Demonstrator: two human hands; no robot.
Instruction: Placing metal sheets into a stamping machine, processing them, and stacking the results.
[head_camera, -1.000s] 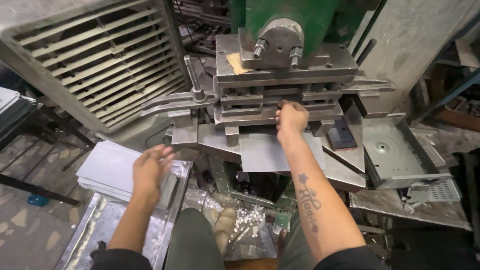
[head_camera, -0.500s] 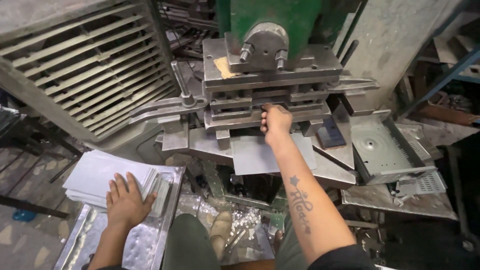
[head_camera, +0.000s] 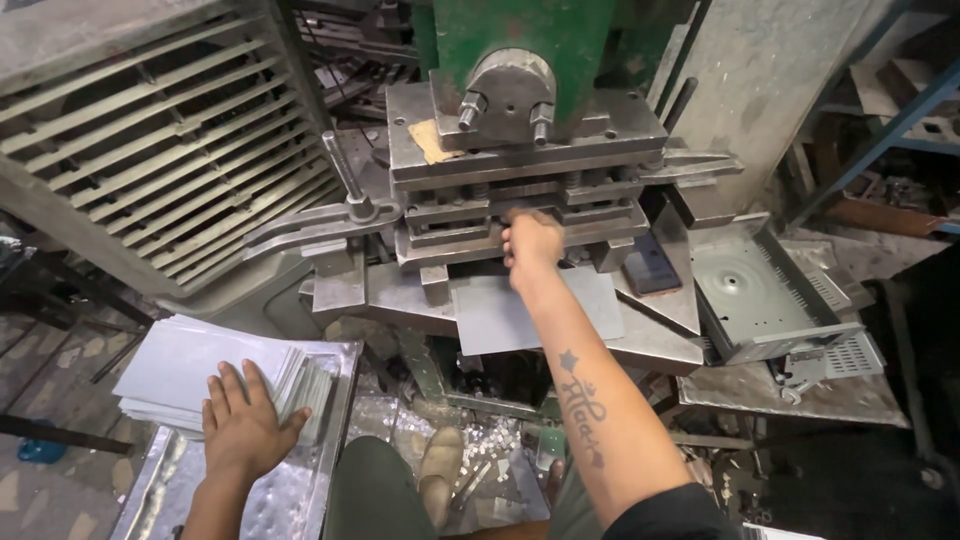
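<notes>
Reaching into the press (head_camera: 520, 130), the right hand (head_camera: 532, 245) has its fingers tucked in the gap between the steel blocks, so I cannot tell if they pinch anything. A flat grey sheet (head_camera: 535, 312) lies just below the press, right under that wrist. Down and left of the press, the left hand (head_camera: 243, 425) lies flat, fingers spread, on a stack of sheets (head_camera: 190, 365) sitting on a shiny tray (head_camera: 300, 490).

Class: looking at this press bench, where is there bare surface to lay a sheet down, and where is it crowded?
Bare: the shiny tray beside the left hand, below the sheet stack. Crowded: the die around the right hand, and the right bench under the perforated housing.
</notes>
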